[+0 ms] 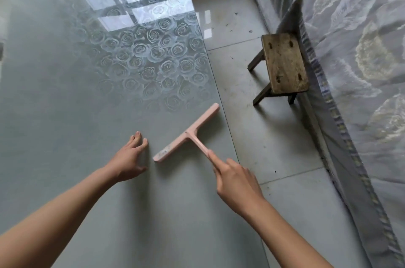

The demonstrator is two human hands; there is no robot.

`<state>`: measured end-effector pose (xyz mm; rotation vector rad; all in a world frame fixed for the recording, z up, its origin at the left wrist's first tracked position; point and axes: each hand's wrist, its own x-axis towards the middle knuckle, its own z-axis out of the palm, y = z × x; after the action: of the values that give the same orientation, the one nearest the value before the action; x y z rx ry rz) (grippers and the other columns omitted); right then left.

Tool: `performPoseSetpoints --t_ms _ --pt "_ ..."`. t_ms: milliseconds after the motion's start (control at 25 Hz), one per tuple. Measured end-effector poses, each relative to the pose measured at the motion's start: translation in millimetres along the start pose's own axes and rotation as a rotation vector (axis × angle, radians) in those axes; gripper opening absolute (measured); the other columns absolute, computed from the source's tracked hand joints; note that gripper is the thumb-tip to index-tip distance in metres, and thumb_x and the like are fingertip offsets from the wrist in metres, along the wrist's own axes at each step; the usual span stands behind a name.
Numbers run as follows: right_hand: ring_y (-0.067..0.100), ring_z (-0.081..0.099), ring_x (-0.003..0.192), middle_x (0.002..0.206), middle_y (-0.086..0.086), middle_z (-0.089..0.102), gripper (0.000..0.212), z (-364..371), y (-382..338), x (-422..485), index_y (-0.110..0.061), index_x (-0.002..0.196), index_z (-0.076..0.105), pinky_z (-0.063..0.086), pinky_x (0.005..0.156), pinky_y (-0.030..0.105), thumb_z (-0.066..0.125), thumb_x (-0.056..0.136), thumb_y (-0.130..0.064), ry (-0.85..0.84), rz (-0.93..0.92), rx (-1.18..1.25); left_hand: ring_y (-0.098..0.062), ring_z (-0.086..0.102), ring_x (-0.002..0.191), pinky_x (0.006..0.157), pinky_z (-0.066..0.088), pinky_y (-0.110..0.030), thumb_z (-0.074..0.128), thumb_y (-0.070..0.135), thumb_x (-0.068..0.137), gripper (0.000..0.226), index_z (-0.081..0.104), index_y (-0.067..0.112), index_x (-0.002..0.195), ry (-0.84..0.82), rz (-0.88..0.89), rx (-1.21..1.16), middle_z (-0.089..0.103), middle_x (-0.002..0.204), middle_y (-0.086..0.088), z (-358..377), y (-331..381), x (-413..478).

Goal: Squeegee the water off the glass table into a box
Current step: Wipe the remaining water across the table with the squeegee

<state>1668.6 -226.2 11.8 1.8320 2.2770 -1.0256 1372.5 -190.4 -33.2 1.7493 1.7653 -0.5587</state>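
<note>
Gripping the pink T-shaped plastic squeegee point(186, 134) by its handle near the right edge of the rose-patterned glass table point(65, 92), the right hand point(236, 182) is risking pushing water onto the tiled floor point(252, 114), no box showing; the left hand point(129, 158) is resting open beside it.

Left grip point(128, 158) splayed, right grip point(236, 180) curled

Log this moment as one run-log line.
right hand: grips squeegee handle | blade: on glass table, near its right edge | left hand: open, on table | box: not in view
</note>
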Motion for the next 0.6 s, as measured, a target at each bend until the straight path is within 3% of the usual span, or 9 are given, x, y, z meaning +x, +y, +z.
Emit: performPoseSetpoints --t_ms 160,280,360,480,600 --pt "0.028 0.054 0.083 0.084 -0.003 0.041 0.049 -18 26 -9 -0.047 0.145 0.015 0.034 0.065 0.035 0.029 0.1 -0.035 -0.002 -0.019 -0.015 -0.024 -0.006 0.148 0.118 0.007 -0.026 0.071 0.033 0.083 0.093 0.012 0.012 0.152 0.097 -0.012 -0.131 -0.01 0.159 -0.014 14 5 -4" --pt "0.022 0.046 0.075 0.084 -0.006 0.041 0.051 -32 45 -36 -0.055 0.144 0.009 0.037 0.065 0.034 0.028 0.099 -0.04 -0.07 0.043 -0.104 -0.022 -0.009 0.148 0.117 0.018 -0.034 0.074 0.048 0.075 0.101 0.015 0.024 0.152 0.216 -0.106 -0.184 -0.015 0.159 -0.01 25 13 -9" --pt "0.024 0.05 0.079 0.086 -0.003 0.044 0.052 -33 29 -10 -0.051 0.145 0.012 0.039 0.068 0.036 0.03 0.1 -0.034 -0.048 -0.007 -0.054 -0.024 -0.013 0.147 0.116 0.02 -0.037 0.077 0.051 0.07 0.106 0.013 0.03 0.152 0.228 -0.17 -0.235 -0.019 0.158 -0.013 28 17 -12" --pt "0.034 0.056 0.092 0.095 0.009 0.054 0.053 -28 -27 73 -0.04 0.146 0.02 0.038 0.069 0.036 0.033 0.098 -0.021 -0.029 -0.081 -0.054 -0.024 -0.013 0.147 0.119 0.007 -0.031 0.079 0.05 0.067 0.122 0.001 0.012 0.153 0.216 -0.253 -0.342 -0.018 0.158 -0.014 32 16 -9" --pt "0.036 0.056 0.093 0.099 0.013 0.059 0.048 -37 -45 118 -0.04 0.143 0.028 0.04 0.07 0.038 0.033 0.099 -0.024 -0.015 -0.126 -0.019 -0.02 -0.014 0.147 0.118 0.001 -0.025 0.078 0.052 0.067 0.127 -0.005 0.005 0.151 0.227 -0.277 -0.377 -0.02 0.158 -0.01 32 13 -9"
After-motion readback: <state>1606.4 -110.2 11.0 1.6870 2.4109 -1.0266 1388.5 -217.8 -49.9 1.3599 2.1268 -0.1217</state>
